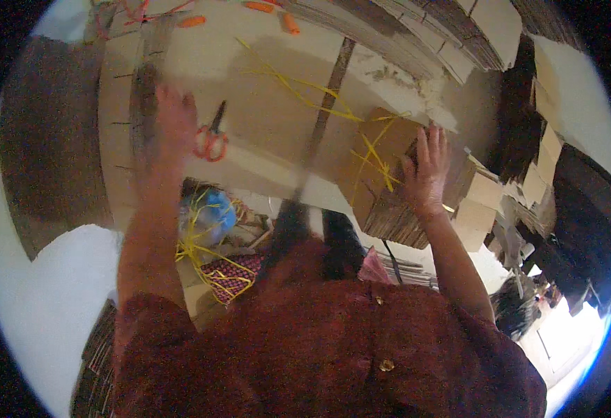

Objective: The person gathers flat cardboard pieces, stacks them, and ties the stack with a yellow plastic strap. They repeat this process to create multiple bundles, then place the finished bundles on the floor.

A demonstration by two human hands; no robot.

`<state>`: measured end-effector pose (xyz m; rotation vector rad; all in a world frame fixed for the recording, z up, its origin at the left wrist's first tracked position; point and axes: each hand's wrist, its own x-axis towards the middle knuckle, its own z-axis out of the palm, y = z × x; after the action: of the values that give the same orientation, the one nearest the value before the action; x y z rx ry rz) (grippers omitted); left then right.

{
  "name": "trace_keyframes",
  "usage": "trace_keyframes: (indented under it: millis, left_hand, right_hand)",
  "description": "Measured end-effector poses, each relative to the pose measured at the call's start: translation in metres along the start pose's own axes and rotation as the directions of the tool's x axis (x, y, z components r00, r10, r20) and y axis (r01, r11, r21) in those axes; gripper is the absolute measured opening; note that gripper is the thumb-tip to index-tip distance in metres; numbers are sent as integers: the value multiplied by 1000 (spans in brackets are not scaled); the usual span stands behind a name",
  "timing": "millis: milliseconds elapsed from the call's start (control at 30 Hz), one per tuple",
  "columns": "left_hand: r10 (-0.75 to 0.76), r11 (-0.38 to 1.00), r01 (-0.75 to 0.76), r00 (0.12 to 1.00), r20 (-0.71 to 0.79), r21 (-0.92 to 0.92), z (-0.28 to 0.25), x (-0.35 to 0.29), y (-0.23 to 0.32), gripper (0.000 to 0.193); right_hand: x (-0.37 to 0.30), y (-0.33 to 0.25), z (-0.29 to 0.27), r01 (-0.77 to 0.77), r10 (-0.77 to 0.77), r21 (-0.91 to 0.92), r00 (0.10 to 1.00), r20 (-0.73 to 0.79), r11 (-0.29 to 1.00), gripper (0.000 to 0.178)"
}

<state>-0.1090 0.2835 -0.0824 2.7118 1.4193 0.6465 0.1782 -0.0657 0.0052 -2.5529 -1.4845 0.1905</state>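
My right hand [429, 167] rests flat, fingers stretched out, at the edge of a stack of brown cardboard sheets [399, 224]. Yellow plastic strips [375, 155] lie crossed over this stack and trail away to the far left. My left hand [176, 129] is blurred by motion, with its fingers seeming apart and nothing visible in them. It is beside a tall stack of cardboard [120, 115] on the left; whether it touches the stack I cannot tell. Just right of that hand, scissors [212, 139] with orange-red handles lie on the brown surface.
Several orange rolls [290, 24] and red string [134, 10] lie at the far side. More cardboard stacks [431, 31] stand at the far right. Close to my body are a blue bundle [216, 214], more yellow strips [197, 252] and a patterned cloth [232, 273].
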Motion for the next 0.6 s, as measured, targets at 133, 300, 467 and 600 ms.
trace_keyframes:
  millis: [133,300,467,600]
  left_hand:
    - [-56,998,54,848,527,19,36,-137,-45,27]
    - [-278,822,408,896,346,-396,81,-199,-56,24]
    - [-356,714,695,471,807,-90,57,-167,-38,30]
    - [-32,223,954,213,977,-200,-40,-181,60,25]
  right_hand:
    - [-4,-1,-7,-1,23,194,993,-115,981,46]
    - [-8,-51,-50,75,-14,391,987,-158,917,36]
    - [-59,-104,-17,-340,347,906,843,412,-250,25]
    - [-67,-111,-9,-334,44,798,931,362,502,32]
